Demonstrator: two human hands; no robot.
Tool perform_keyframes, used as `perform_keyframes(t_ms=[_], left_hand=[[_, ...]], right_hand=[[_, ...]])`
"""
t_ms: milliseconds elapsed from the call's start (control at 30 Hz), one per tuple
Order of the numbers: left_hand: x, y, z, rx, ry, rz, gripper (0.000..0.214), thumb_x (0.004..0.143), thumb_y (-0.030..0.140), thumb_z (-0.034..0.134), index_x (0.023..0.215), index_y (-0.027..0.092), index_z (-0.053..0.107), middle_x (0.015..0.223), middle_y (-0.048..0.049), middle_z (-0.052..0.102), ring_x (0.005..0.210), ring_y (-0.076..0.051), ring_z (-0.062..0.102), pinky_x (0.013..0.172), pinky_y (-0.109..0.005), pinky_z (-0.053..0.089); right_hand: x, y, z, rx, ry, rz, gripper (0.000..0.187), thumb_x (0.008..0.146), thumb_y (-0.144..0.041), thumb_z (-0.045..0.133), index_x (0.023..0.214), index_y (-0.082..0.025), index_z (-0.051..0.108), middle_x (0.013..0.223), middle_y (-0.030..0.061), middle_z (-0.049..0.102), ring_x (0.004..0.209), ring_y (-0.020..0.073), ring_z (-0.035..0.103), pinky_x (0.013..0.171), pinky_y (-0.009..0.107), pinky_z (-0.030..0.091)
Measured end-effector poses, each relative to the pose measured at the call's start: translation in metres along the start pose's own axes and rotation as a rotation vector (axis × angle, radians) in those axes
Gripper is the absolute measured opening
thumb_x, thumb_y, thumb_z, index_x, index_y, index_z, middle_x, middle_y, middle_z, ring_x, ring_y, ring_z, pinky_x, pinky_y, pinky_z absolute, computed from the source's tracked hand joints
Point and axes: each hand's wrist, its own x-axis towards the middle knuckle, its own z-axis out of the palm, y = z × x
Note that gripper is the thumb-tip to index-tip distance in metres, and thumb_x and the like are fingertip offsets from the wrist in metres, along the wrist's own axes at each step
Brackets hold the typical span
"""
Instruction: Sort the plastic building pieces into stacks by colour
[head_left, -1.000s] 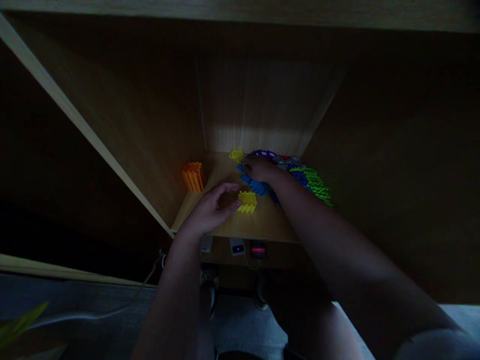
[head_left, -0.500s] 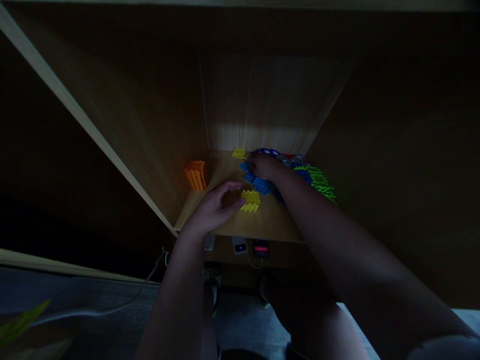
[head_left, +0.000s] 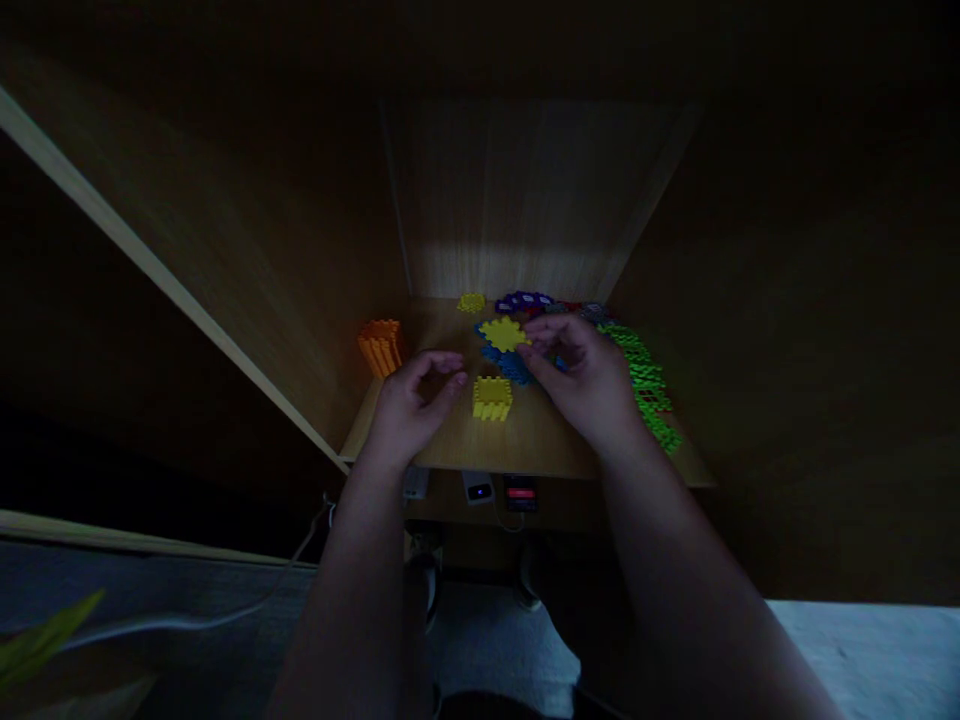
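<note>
My right hand (head_left: pixel 583 378) pinches a flat yellow toothed tile (head_left: pixel 503 333) between thumb and fingers, holding it just above a heap of blue tiles (head_left: pixel 516 366). My left hand (head_left: pixel 414 400) rests on the wooden desk (head_left: pixel 525 440) with its fingers curled and nothing in them, just left of a small open yellow box of joined tiles (head_left: pixel 492 397). Another loose yellow tile (head_left: pixel 472 301) lies at the back of the desk.
An orange box of joined tiles (head_left: pixel 382 346) stands at the desk's left edge against the side panel. Green tiles (head_left: pixel 646 383) spread along the right, purple and grey ones (head_left: pixel 526 300) at the back. Small devices with lit indicators (head_left: pixel 517 493) sit under the front edge.
My right hand drew back from the pile at the rear toward me, now carrying a yellow tile. My left hand slid slightly left, away from the yellow box.
</note>
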Motion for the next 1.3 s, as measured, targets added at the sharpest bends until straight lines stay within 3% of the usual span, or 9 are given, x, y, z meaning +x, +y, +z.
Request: perform_keyframes(t_ms=[67, 200, 300, 467, 700, 967, 1167, 1300], left_hand=[[-0.001, 0.004, 0.001, 0.005, 0.024, 0.02, 0.024, 0.1, 0.041, 0.075, 0.116, 0.024, 0.075, 0.115, -0.0056, 0.08, 0.104, -0.02, 0.075, 0.099, -0.039, 0.062], [-0.001, 0.013, 0.003, 0.006, 0.028, 0.095, 0.018, 0.099, 0.037, 0.077, 0.112, 0.025, 0.077, 0.11, -0.0043, 0.081, 0.099, -0.019, 0.075, 0.095, -0.038, 0.062], [-0.001, 0.017, 0.005, 0.014, 0.008, 0.157, 0.016, 0.097, 0.035, 0.08, 0.11, 0.027, 0.079, 0.106, -0.0037, 0.081, 0.098, -0.02, 0.075, 0.093, -0.039, 0.061], [-0.002, 0.02, 0.01, -0.045, 0.009, 0.213, 0.015, 0.096, 0.036, 0.082, 0.108, 0.027, 0.082, 0.105, -0.0052, 0.081, 0.099, -0.021, 0.075, 0.09, -0.038, 0.061], [-0.002, 0.018, 0.011, -0.059, -0.024, 0.189, 0.017, 0.095, 0.041, 0.082, 0.104, 0.027, 0.084, 0.105, -0.0071, 0.081, 0.101, -0.022, 0.075, 0.092, -0.04, 0.063], [-0.001, 0.015, 0.014, -0.095, 0.006, 0.233, 0.015, 0.093, 0.037, 0.084, 0.103, 0.025, 0.084, 0.101, -0.0067, 0.08, 0.096, -0.02, 0.075, 0.09, -0.037, 0.062], [0.002, 0.014, 0.014, -0.112, 0.006, 0.312, 0.009, 0.094, 0.027, 0.083, 0.103, 0.025, 0.084, 0.102, -0.0066, 0.079, 0.099, -0.019, 0.075, 0.09, -0.034, 0.06], [0.002, 0.014, 0.013, -0.103, -0.001, 0.319, 0.006, 0.095, 0.026, 0.082, 0.101, 0.024, 0.083, 0.103, -0.0067, 0.078, 0.1, -0.019, 0.074, 0.091, -0.035, 0.06]], right_hand=[[-0.019, -0.001, 0.0, 0.053, 0.027, 0.035, 0.028, 0.099, -0.034, 0.074, 0.128, -0.033, 0.072, 0.114, 0.0025, 0.081, 0.1, 0.0243, 0.078, 0.095, 0.044, 0.065], [-0.044, 0.01, 0.002, 0.085, 0.066, 0.087, 0.011, 0.098, -0.038, 0.076, 0.108, -0.032, 0.077, 0.109, 0.0028, 0.082, 0.099, 0.0253, 0.079, 0.094, 0.047, 0.067], [-0.052, 0.016, 0.003, 0.113, 0.05, 0.111, 0.008, 0.097, -0.035, 0.076, 0.105, -0.032, 0.076, 0.108, 0.0022, 0.082, 0.101, 0.0245, 0.079, 0.095, 0.046, 0.067], [-0.055, 0.014, 0.004, 0.112, 0.019, 0.076, 0.008, 0.098, -0.032, 0.075, 0.105, -0.032, 0.077, 0.11, 0.0023, 0.082, 0.103, 0.0241, 0.078, 0.096, 0.045, 0.065], [-0.055, 0.008, 0.006, 0.03, -0.023, 0.035, 0.01, 0.1, -0.029, 0.072, 0.108, -0.032, 0.076, 0.109, 0.002, 0.082, 0.1, 0.0232, 0.078, 0.092, 0.042, 0.065], [-0.057, 0.01, 0.011, 0.058, 0.013, -0.021, 0.013, 0.101, -0.033, 0.075, 0.113, -0.03, 0.075, 0.106, 0.0022, 0.082, 0.093, 0.0205, 0.079, 0.085, 0.036, 0.067], [-0.053, 0.012, 0.01, 0.232, -0.063, -0.071, 0.016, 0.105, -0.035, 0.071, 0.12, -0.031, 0.073, 0.124, 0.0055, 0.076, 0.114, 0.0226, 0.076, 0.098, 0.041, 0.067], [-0.049, 0.012, 0.01, 0.221, -0.102, -0.029, 0.014, 0.106, -0.037, 0.068, 0.116, -0.03, 0.076, 0.121, 0.0063, 0.076, 0.113, 0.0223, 0.075, 0.097, 0.04, 0.065]])
